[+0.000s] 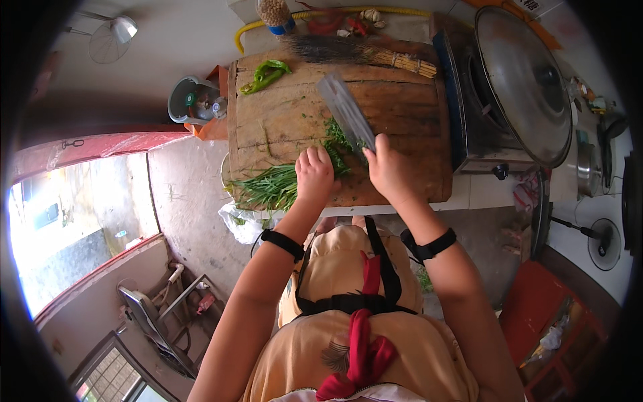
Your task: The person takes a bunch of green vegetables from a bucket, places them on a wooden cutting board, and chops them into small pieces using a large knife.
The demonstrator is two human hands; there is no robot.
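My right hand is closed round the handle of a cleaver, whose broad metal blade points up and left over a wooden chopping board. The blade is slightly blurred. Beside it, my left hand presses on a bunch of long green chives or similar greens, with the stalks spreading left to the board's edge. Chopped greens lie between the left hand and the blade. Green peppers rest at the board's upper left.
A straw brush lies along the board's far edge, near a jar of beans and garlic. To the right stands a gas stove with a large metal lid. A grey bin is left of the board.
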